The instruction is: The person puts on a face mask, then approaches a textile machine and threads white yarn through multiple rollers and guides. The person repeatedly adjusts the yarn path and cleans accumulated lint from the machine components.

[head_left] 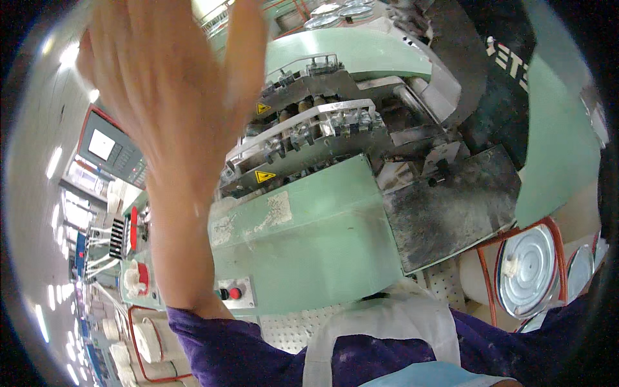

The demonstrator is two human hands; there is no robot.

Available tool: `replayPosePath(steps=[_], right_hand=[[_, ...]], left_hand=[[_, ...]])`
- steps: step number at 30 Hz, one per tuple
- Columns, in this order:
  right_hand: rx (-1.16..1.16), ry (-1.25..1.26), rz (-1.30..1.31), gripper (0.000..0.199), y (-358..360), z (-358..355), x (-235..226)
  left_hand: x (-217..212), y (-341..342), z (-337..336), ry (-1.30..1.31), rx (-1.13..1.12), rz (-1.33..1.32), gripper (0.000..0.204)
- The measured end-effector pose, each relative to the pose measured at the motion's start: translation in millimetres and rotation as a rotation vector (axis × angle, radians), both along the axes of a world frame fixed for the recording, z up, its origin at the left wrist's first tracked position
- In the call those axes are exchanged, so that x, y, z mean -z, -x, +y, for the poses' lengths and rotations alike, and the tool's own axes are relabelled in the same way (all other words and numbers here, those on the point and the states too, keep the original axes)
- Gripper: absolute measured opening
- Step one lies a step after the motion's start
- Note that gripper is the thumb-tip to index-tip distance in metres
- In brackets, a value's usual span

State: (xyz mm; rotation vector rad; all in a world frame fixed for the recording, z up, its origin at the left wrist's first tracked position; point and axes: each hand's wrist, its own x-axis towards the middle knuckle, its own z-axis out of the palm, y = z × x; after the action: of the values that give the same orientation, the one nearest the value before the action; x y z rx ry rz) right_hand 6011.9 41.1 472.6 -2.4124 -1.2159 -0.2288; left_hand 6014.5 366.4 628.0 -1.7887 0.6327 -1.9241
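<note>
Fingers (pixel 148 26) of left hand (pixel 169 84) straight, apparently released, though blur and cropped tips limit certainty; machine (pixel 303 238) lower right of them, panel (pixel 122 158) below.

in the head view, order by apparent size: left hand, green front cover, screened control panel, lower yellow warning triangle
1. Left hand and green front cover: unsure, hand nearer camera
2. Screened control panel
3. Lower yellow warning triangle

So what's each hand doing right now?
Left hand: looks open; fingers leave the frame, so any hold can't be told.
Right hand: not in view.
</note>
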Motion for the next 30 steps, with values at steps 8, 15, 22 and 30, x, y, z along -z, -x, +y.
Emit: replayPosePath(steps=[8,15,22,30], right_hand=[[0.090,0.030,0.275,0.032,-82.7,-46.6,135.0],[0.091,0.000,0.374,0.031,-165.8,-30.4,193.0],[0.153,-0.005,0.421,0.031,-210.4,-14.0,241.6],[0.346,-0.011,0.502,0.030,-252.0,8.6,320.1]], left_hand=[[176.4,158.5,140.2,0.698,-0.760,0.537,0.056],[299.2,319.8,165.8,2.100,-0.555,0.131,0.072],[310.2,292.5,164.9,2.576,0.176,0.143,0.070],[307.7,261.8,179.1,2.520,0.356,-0.012,0.029]])
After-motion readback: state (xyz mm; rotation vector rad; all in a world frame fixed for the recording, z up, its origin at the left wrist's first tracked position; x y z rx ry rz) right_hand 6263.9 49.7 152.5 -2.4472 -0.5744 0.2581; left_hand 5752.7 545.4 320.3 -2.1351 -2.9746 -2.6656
